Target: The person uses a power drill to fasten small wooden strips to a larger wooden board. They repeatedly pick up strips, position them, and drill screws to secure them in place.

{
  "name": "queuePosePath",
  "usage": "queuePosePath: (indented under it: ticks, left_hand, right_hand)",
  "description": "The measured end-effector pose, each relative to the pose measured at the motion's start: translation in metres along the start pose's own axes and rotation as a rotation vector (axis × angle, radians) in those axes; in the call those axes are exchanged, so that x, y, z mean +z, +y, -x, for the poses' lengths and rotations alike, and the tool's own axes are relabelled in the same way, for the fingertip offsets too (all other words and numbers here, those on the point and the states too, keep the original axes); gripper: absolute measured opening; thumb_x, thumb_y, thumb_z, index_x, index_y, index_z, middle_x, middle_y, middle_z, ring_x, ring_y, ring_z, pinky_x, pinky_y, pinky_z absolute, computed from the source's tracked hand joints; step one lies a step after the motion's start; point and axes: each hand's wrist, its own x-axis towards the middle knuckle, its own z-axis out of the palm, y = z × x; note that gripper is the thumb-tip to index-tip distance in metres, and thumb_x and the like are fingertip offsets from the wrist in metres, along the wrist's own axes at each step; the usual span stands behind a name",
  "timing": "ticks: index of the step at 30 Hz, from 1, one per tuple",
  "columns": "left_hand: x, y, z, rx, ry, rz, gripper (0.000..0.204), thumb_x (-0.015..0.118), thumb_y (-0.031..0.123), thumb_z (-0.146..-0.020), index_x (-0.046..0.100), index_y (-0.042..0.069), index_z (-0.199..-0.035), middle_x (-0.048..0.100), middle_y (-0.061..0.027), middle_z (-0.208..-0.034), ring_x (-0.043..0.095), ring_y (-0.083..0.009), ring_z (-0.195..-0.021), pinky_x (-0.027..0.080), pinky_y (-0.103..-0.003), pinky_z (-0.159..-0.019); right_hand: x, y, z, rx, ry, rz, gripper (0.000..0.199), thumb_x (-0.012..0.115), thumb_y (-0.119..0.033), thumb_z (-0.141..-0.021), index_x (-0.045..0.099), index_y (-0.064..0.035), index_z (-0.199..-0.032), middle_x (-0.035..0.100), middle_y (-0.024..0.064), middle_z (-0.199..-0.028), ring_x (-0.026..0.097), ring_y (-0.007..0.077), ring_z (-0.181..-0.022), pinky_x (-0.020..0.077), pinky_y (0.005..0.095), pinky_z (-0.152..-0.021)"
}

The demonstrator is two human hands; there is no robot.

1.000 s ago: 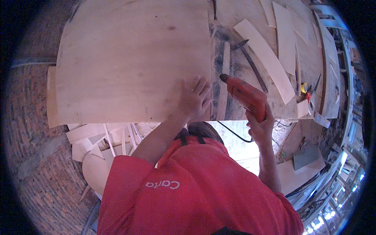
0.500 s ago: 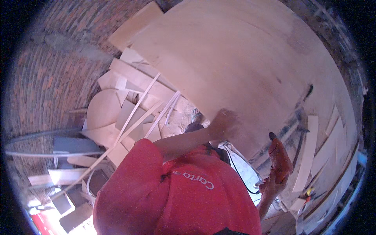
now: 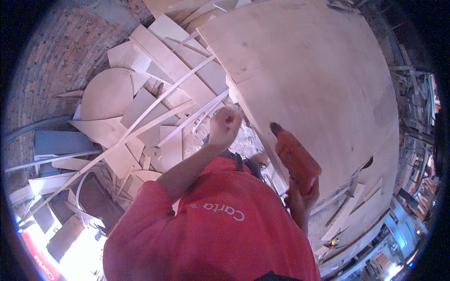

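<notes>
My right hand grips an orange power drill by its handle. The drill's dark chuck points up and left over the large wooden sheet, near its left edge. I cannot tell whether the tip touches the wood. My left hand is raised just off that same edge, with its fingers curled closed. Whatever it may hold is too small or hidden to make out.
Plywood offcuts, a round wooden disc and long thin strips lie heaped on the left. A brick wall rises behind them. Narrow boards lie at the lower right.
My left hand has come off the sheet toward the left. The drill in my right hand has moved left and up, over the sheet near its edge. The whole view has shifted.
</notes>
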Motion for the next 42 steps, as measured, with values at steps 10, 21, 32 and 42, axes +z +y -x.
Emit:
queuePosePath:
  ticks: [10,21,32,42]
  left_hand:
    - [0.032,0.022,-0.085,-1.025,-0.397,1.693,0.04,0.066,0.046,-0.1,0.062,0.009,-0.116,0.071,-0.0095,-0.104,0.071,-0.0234,-0.096,0.057,-0.042,-0.092]
    - [0.096,0.022,-0.101,-1.311,-0.121,1.502,0.026,0.073,0.035,-0.094,0.064,0.011,-0.101,0.069,-0.0106,-0.088,0.071,-0.0301,-0.086,0.059,-0.049,-0.085]
    - [0.092,0.027,-0.115,-1.397,-0.141,1.5,0.033,0.077,0.036,-0.087,0.06,0.01,-0.099,0.066,-0.0068,-0.083,0.07,-0.0258,-0.074,0.059,-0.045,-0.072]
    - [0.084,0.024,-0.116,-1.4,-0.162,1.459,0.031,0.076,0.036,-0.086,0.062,0.01,-0.096,0.066,-0.0076,-0.079,0.069,-0.0271,-0.07,0.058,-0.045,-0.072]
  right_hand:
    - [0.126,-0.102,-0.049,-0.084,-0.228,-0.181,0.048,0.078,-0.009,-0.088,0.053,-0.0051,-0.129,0.07,0.0105,-0.093,0.065,0.0137,-0.061,0.0484,0.0276,-0.044]
    - [0.141,-0.085,-0.085,-0.263,0.168,0.216,0.069,0.086,-0.014,-0.08,0.049,-0.0044,-0.137,0.069,0.0099,-0.097,0.068,0.017,-0.067,0.0554,0.0316,-0.058]
    - [0.119,-0.097,-0.095,0.107,-0.31,-0.193,0.042,0.073,-0.011,-0.09,0.055,-0.0008,-0.126,0.072,0.0135,-0.095,0.066,0.0179,-0.062,0.0555,0.0318,-0.053]
    - [0.137,-0.11,-0.079,0.138,-0.249,-0.192,0.031,0.073,-0.009,-0.091,0.059,0.0004,-0.117,0.071,0.0115,-0.09,0.065,0.0165,-0.059,0.0532,0.0305,-0.049]
